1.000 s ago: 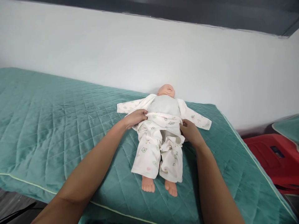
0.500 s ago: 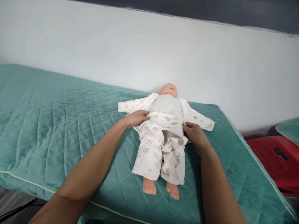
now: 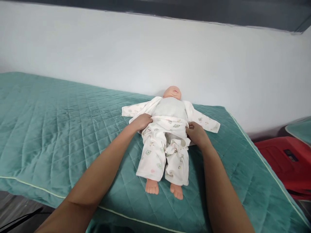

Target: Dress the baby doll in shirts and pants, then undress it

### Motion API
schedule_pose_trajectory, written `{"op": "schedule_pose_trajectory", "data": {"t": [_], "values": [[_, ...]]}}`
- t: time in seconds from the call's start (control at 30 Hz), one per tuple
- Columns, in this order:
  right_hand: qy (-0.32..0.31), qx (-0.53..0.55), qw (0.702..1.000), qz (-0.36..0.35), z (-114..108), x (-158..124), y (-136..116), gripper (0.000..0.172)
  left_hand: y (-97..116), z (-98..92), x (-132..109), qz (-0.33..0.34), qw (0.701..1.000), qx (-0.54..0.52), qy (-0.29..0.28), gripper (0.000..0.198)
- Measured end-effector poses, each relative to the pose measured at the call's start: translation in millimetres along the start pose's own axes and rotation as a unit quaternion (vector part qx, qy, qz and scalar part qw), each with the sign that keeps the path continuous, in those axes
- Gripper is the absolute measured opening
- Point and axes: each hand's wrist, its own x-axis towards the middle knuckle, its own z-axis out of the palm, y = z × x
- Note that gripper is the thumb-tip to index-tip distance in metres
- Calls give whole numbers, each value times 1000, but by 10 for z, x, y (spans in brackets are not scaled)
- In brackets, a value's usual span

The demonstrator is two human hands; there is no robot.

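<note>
Head view: left hand (image 3: 142,122), right hand (image 3: 197,134) pinching trousers (image 3: 155,155) waistband on doll (image 3: 171,108); red box (image 3: 274,161) label illegible.

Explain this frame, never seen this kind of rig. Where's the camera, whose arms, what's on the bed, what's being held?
No machine: a person works bare-handed. The one camera sits on their head, looking forward and down, so the two arms entering from below are their own. A green quilted bed cover runs along a white wall. On it a baby doll lies on its back, feet toward the camera, wearing an open white printed top and matching trousers. The left hand and the right hand each grip the trousers' waistband at the doll's sides. A red object sits beside the bed at right; what it is, I cannot tell.
</note>
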Motion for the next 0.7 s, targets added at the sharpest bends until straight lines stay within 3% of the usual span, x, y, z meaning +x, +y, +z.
{"op": "schedule_pose_trajectory", "data": {"t": [0.13, 0.23, 0.37, 0.53, 0.7], "values": [[-31, -36, 999, -24, -20, -4, -12, 15, 70, -49, -75, -32, 996, 55, -63, 5], [-55, -60, 996, -30, -40, -25, -60, 9, 119, -79, -128, -59, 991, 45, -112, 4], [-89, -6, 996, -13, -32, -54, -118, 11, 152, -85, -177, -70, 989, -50, -124, 14], [-189, 125, 974, 16, 0, -79, -122, 23, 202, -31, -253, -102, 971, -141, -162, 28], [-221, 184, 958, 8, 4, -94, -70, 20, 168, 44, -273, -101, 948, -265, -142, 37]]}}
